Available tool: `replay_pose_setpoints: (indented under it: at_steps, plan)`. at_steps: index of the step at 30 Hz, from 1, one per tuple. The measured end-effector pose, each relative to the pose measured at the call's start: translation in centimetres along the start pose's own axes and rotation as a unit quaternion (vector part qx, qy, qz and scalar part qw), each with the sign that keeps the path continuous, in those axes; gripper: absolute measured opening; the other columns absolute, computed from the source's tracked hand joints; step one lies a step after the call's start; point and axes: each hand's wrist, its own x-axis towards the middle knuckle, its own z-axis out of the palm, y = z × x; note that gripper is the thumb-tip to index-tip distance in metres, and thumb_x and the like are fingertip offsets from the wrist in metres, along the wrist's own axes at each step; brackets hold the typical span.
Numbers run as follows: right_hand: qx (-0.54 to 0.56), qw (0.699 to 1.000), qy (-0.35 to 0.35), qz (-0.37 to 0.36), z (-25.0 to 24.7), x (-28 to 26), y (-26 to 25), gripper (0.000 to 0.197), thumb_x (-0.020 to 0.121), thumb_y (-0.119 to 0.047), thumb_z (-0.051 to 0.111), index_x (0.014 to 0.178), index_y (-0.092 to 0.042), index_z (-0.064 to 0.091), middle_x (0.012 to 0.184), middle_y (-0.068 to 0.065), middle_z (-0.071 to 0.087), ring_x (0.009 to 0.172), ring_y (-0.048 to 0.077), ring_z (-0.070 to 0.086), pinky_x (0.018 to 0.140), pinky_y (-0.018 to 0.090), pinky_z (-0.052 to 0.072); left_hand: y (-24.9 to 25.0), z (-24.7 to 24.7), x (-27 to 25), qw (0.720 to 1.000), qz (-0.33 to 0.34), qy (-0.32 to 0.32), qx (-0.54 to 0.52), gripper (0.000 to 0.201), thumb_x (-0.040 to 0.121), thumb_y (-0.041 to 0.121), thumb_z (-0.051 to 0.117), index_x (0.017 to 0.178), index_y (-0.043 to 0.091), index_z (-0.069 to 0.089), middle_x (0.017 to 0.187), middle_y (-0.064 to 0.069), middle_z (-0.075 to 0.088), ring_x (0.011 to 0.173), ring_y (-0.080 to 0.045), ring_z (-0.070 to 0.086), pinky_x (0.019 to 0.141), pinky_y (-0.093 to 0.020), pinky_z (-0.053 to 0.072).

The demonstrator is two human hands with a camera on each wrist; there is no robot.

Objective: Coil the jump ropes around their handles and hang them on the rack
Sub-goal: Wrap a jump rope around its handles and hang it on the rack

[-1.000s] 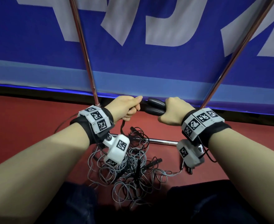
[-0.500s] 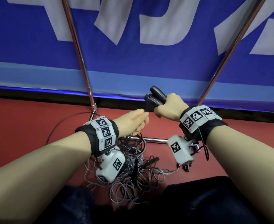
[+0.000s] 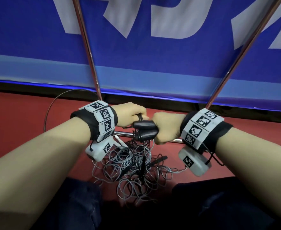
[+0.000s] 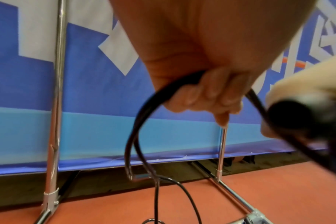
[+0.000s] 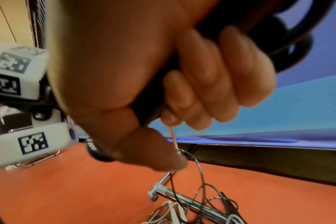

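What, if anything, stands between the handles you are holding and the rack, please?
Nothing visible does. The right hand grips the paired black handles and the left hand holds the cable, just in front of the rack's chrome posts.

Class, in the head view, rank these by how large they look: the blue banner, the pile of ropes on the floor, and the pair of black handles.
1. Banner
2. Rope pile
3. Handles, though nearer the camera than the pile

Only cropped white characters on the blue banner [image 3: 136, 55], none legible
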Motion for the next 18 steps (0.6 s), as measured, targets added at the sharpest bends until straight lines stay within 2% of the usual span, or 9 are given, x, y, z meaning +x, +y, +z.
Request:
replay_pose_setpoints:
  at_steps: [2,5,7,9,11,14,16,18]
  plan:
    - [-0.055,0.998,-0.012,0.033,0.7,0.2,-0.1,0.019,0.071,-0.012,0.064,0.058,-0.014,0.051,0.053,-0.001,0.050,0.047,0.016,0.047,0.046,0.020,0.038,0.0,-0.2,0.1,0.998,-0.013,0.013,0.063,0.022,0.097,0.028,0.050,0.083,0.014,0.060,0.068,0.005,0.052,0.070,-0.019,0.050,0.065,-0.027,0.039]
    - [-0.098,0.991,0.014,0.095,1.3,0.4,0.5,0.017,0.075,-0.023,0.061,0.064,-0.015,0.050,0.060,0.001,0.054,0.052,0.018,0.051,0.051,0.023,0.042,0.2,-0.7,0.1,0.986,-0.051,0.075,0.142,0.018,0.094,0.026,0.051,0.093,0.016,0.065,0.070,0.008,0.048,0.075,-0.019,0.051,0.065,-0.027,0.036]
    - [-0.076,0.988,0.044,0.128,1.4,0.6,1.1,0.023,0.078,-0.032,0.060,0.066,-0.016,0.049,0.065,0.003,0.056,0.057,0.022,0.055,0.055,0.026,0.045,1.0,-0.7,0.1,0.979,-0.050,0.098,0.169,0.017,0.094,0.026,0.049,0.089,0.017,0.063,0.067,0.008,0.045,0.073,-0.020,0.049,0.064,-0.027,0.034]
    - [-0.005,0.982,0.092,0.162,1.2,0.7,1.6,0.025,0.079,-0.036,0.059,0.068,-0.015,0.050,0.066,0.003,0.056,0.062,0.025,0.057,0.059,0.029,0.049,1.8,-0.3,0.3,0.978,-0.041,0.119,0.164,0.022,0.094,0.030,0.047,0.079,0.016,0.056,0.063,0.005,0.045,0.069,-0.023,0.050,0.060,-0.028,0.033]
    - [0.067,0.971,0.136,0.187,0.5,0.7,1.9,0.019,0.077,-0.028,0.060,0.069,-0.013,0.052,0.063,0.002,0.055,0.059,0.022,0.057,0.055,0.025,0.048,2.1,0.3,0.6,0.985,-0.041,0.140,0.089,0.032,0.095,0.035,0.045,0.073,0.014,0.053,0.061,0.001,0.049,0.064,-0.024,0.051,0.058,-0.031,0.035]
    - [0.156,0.951,0.159,0.215,-0.5,0.8,2.0,0.008,0.065,-0.011,0.065,0.063,-0.011,0.057,0.058,0.003,0.056,0.050,0.018,0.053,0.045,0.018,0.036,2.2,1.6,1.1,0.981,-0.035,0.155,-0.108,0.039,0.100,0.035,0.033,0.073,0.014,0.051,0.061,0.000,0.050,0.058,-0.020,0.047,0.066,-0.034,0.041]
    - [0.201,0.941,0.160,0.221,-0.9,0.9,2.0,0.010,0.059,-0.008,0.067,0.057,-0.010,0.057,0.053,0.003,0.053,0.045,0.019,0.048,0.042,0.018,0.034,2.1,2.4,1.6,0.976,-0.015,0.146,-0.159,0.031,0.102,0.029,0.031,0.078,0.016,0.047,0.058,0.001,0.049,0.053,-0.017,0.045,0.064,-0.032,0.042]
    - [0.230,0.935,0.154,0.221,-1.3,0.7,2.0,0.017,0.059,-0.008,0.067,0.049,-0.011,0.054,0.046,0.002,0.047,0.039,0.018,0.042,0.039,0.016,0.032,1.9,2.6,1.8,0.976,-0.001,0.128,-0.175,0.027,0.102,0.027,0.031,0.079,0.018,0.043,0.054,0.002,0.050,0.045,-0.013,0.044,0.056,-0.028,0.041]
